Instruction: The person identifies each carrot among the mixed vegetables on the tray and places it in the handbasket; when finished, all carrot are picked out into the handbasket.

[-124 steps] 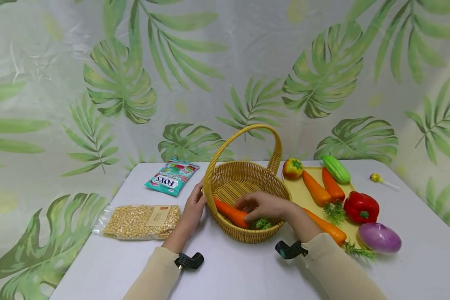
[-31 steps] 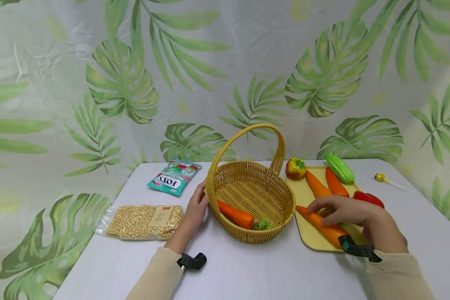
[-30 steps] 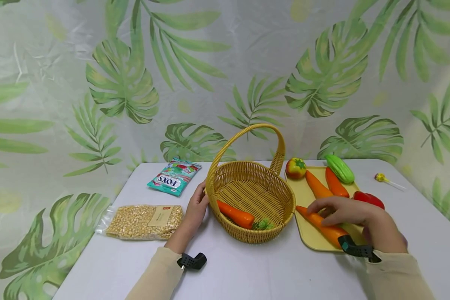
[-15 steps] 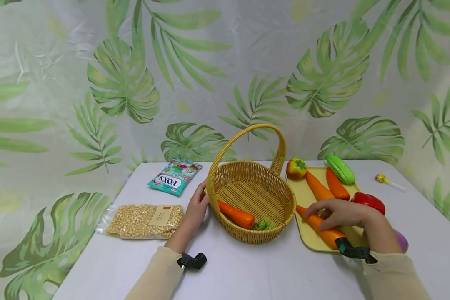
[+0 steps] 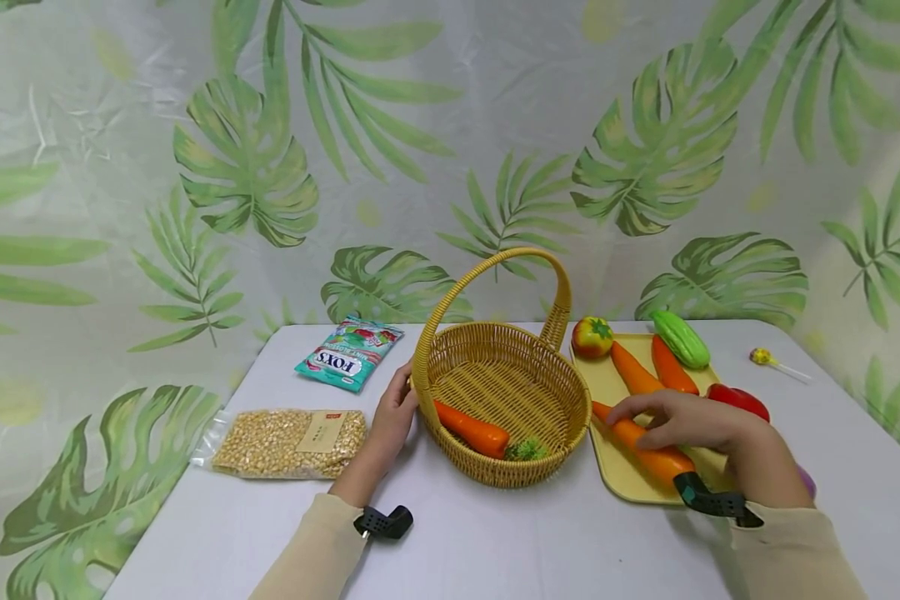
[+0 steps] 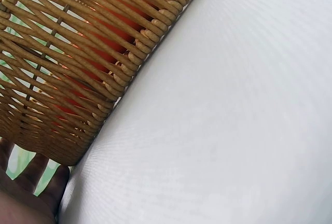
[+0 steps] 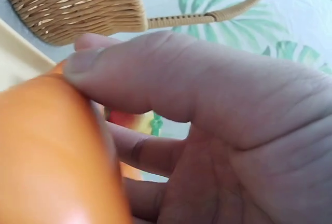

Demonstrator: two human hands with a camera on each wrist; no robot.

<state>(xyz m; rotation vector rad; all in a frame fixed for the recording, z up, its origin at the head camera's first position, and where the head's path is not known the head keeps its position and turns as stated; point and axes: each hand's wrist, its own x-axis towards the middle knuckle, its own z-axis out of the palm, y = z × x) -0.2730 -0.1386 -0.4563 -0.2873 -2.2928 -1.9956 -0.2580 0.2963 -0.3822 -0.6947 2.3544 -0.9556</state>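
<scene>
A wicker basket (image 5: 510, 467) with a tall arched handle stands mid-table, an orange carrot (image 5: 471, 427) with green fronds lying inside. My left hand (image 5: 392, 417) is at the basket's left side; in the left wrist view, its extended fingers (image 6: 33, 172) reach the woven wall. On the right, my right hand (image 5: 690, 425) pinches another carrot (image 5: 656, 462) over the pale yellow tray (image 5: 618, 483). The right wrist view shows the thumb (image 7: 119, 73) on top of this carrot (image 7: 57, 151) and the other fingers against its far side. The wrist and band cover the carrot's rear end.
On or beside the tray are two more carrots (image 5: 633, 371) (image 5: 672, 367), a red-yellow fruit (image 5: 592, 337), a green gourd (image 5: 680, 337), a red pepper (image 5: 738, 400) and a partly hidden purple vegetable (image 5: 806, 482). A lollipop (image 5: 776, 362) lies far right; a candy bag (image 5: 350, 354) and kernel bag (image 5: 281, 443) lie left.
My right hand has left the carrot in the basket and moved right to one on the tray. That carrot's tip has just shifted slightly up. My left hand stays at the basket.
</scene>
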